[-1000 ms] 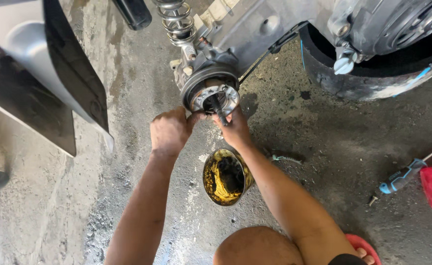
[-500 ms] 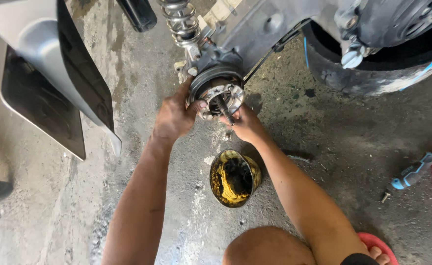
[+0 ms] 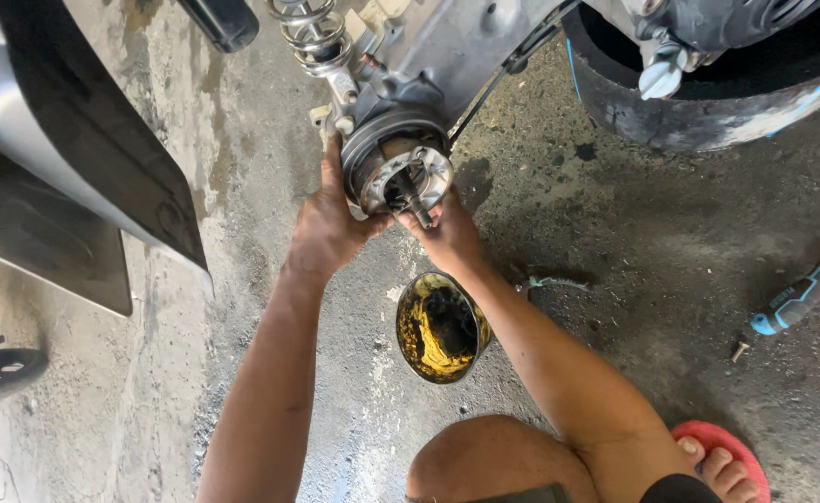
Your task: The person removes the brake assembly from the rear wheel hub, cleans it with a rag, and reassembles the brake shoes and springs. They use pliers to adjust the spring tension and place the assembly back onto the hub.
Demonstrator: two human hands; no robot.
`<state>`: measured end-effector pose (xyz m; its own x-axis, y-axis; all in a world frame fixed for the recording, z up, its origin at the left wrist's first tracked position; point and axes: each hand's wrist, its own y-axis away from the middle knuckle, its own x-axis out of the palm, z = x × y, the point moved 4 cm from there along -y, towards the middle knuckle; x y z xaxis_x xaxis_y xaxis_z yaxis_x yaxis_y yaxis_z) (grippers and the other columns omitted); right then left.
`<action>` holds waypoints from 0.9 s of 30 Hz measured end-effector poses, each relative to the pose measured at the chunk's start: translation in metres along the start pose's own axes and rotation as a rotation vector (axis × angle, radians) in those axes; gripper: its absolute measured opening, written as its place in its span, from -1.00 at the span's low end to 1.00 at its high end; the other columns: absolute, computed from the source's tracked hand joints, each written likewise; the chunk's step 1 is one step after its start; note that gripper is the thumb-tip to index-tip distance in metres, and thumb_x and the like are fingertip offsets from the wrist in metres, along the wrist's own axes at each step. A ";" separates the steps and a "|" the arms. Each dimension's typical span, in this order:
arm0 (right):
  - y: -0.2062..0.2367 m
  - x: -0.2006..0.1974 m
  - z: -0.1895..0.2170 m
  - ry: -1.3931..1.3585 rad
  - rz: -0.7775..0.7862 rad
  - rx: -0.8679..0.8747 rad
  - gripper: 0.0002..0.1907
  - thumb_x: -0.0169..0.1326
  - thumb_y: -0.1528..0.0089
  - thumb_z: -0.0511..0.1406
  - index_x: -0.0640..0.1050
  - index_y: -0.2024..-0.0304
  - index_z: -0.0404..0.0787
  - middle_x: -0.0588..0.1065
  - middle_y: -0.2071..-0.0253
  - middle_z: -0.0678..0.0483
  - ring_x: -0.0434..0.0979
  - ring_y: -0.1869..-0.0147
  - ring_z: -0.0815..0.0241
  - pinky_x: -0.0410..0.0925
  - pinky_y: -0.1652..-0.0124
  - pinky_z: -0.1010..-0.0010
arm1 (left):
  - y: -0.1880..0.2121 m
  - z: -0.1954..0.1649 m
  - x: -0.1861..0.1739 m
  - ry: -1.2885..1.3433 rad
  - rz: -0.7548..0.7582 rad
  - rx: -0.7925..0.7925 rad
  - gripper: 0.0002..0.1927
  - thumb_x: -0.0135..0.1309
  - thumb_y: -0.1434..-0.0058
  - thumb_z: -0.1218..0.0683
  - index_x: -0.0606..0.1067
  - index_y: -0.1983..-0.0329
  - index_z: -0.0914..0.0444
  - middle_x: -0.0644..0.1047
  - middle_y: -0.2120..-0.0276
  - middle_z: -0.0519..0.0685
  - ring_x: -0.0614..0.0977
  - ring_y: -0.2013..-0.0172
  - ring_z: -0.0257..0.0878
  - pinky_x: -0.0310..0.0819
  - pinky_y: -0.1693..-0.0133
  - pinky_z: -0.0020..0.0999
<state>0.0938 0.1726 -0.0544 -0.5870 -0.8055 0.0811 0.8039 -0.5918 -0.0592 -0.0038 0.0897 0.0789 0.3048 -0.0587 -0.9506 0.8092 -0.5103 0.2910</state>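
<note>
Both hands are up at the round metal wheel hub (image 3: 399,168) of the raised scooter, from which a dark axle (image 3: 411,196) sticks out: the left hand (image 3: 328,228) cups the hub's left rim, and the right hand (image 3: 447,237) presses its fingers against the lower right edge beside the axle. On the concrete floor (image 3: 615,279) just below, between the forearms, stands an open round tin (image 3: 442,328), its inside smeared with yellow grease and dark in the middle. A blue-handled screwdriver (image 3: 797,298) lies well apart to the right.

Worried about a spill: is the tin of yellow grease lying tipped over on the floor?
No, the grease tin stands upright on the concrete floor, open mouth up, below the right hand.
</note>
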 end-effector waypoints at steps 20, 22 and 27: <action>-0.001 -0.002 -0.009 -0.020 0.057 0.119 -0.48 0.32 -0.14 -0.08 0.49 0.04 -0.28 0.64 0.29 0.00 0.66 0.31 0.18 0.48 0.28 0.32 | -0.006 0.005 0.018 -0.046 -0.175 0.114 0.49 0.52 0.11 -0.05 -0.50 -0.46 0.00 0.42 -0.28 0.17 0.57 -0.13 0.13 0.45 -0.18 -0.12; -0.001 -0.003 -0.009 -0.038 0.053 0.115 -0.47 0.32 -0.13 -0.10 0.49 0.02 -0.28 0.64 0.28 0.00 0.66 0.31 0.18 0.47 0.28 0.32 | -0.006 0.005 0.019 -0.044 -0.163 0.096 0.49 0.52 0.11 -0.05 -0.49 -0.46 0.00 0.42 -0.27 0.16 0.57 -0.14 0.13 0.44 -0.19 -0.13; 0.000 -0.001 -0.008 -0.052 0.066 0.137 -0.46 0.30 -0.13 -0.12 0.46 -0.05 -0.25 0.64 0.26 0.01 0.65 0.31 0.19 0.47 0.28 0.33 | -0.006 0.005 0.019 -0.036 -0.119 0.036 0.49 0.51 0.09 -0.05 -0.50 -0.47 -0.01 0.44 -0.26 0.12 0.57 -0.15 0.10 0.44 -0.20 -0.13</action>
<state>0.0938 0.1736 -0.0627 -0.5292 -0.8380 0.1329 0.8484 -0.5247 0.0701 -0.0053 0.0873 0.0588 0.1892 -0.0260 -0.9816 0.8201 -0.5456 0.1726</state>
